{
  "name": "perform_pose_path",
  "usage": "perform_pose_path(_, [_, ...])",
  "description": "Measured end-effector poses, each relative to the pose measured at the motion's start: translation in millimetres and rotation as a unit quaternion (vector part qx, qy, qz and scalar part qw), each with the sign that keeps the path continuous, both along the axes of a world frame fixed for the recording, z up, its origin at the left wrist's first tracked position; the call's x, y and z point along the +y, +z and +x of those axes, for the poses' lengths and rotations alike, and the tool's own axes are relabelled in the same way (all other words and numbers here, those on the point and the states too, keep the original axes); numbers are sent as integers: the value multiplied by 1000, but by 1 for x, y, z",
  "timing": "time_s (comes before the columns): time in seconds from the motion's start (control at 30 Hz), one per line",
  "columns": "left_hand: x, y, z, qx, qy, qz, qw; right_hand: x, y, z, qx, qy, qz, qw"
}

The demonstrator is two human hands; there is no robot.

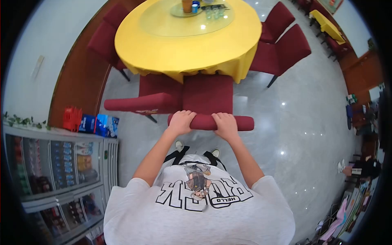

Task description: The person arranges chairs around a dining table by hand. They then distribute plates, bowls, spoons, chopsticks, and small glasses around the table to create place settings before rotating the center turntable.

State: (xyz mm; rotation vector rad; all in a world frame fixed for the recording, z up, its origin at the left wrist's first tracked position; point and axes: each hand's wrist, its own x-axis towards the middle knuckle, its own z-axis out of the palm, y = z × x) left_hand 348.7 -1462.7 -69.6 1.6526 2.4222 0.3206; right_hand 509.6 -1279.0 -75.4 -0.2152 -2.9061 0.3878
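Both of my hands are on the top edge of a red chair's backrest (245, 123), near the middle of the view. My left hand (182, 121) wraps over its left part, and my right hand (225, 124) wraps over it right of centre. The chair's red seat (208, 94) reaches the hanging yellow cloth of a round table (183, 57). Close on the left stands another red chair (139, 103), its backrest turned at an angle, untouched by my hands.
More red chairs (292, 49) stand around the table, which bears a glass turntable (163, 24) with glasses. At left are a drinks fridge (61, 163) and blue boxes (107, 125). A person (369, 168) is at the far right.
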Motion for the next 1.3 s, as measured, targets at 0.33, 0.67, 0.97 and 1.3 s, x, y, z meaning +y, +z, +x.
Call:
perform_pose_path(0.33, [-58,-7,-15,49,-56,174,982,-80,-1,-68,-16,-23,-78,997])
perform_pose_path(0.67, [-265,-14,-254,135,156,31,978,-203,10,-253,58,5,-7,998])
perform_pose_path(0.97, [-275,-32,-302,82,105,-1,991,-212,-11,-307,-153,30,94,983])
perform_pose_path(1.3, [-298,-36,-310,44,1,-17,999,-245,-15,-275,-112,5,64,992])
